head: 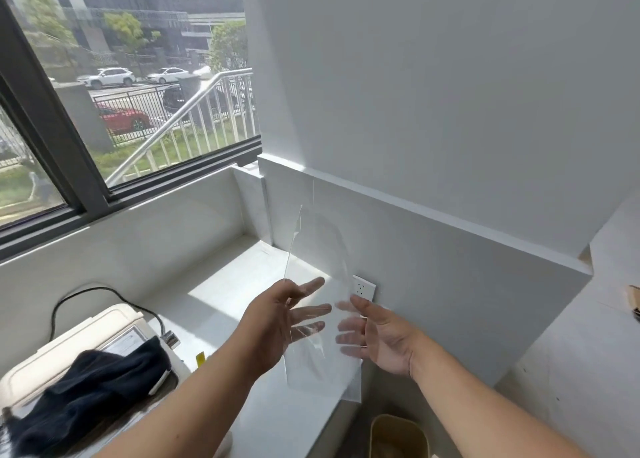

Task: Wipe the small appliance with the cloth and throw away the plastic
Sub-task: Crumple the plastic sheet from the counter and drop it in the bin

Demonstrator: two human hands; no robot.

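I count 1 plastic sheet (320,249), clear, thin, glossy, upright over the surface (225,284) right edge | left hand (282,322) and right hand (381,336) flank it, fingers spread straight; contact unclear | 1 cream appliance (69,350), rounded, left end, label unreadable | 1 dark cloth (86,391) crumpled on it

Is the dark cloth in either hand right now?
No, the dark cloth lies on the cream appliance, while the left hand and right hand touch the clear plastic sheet.
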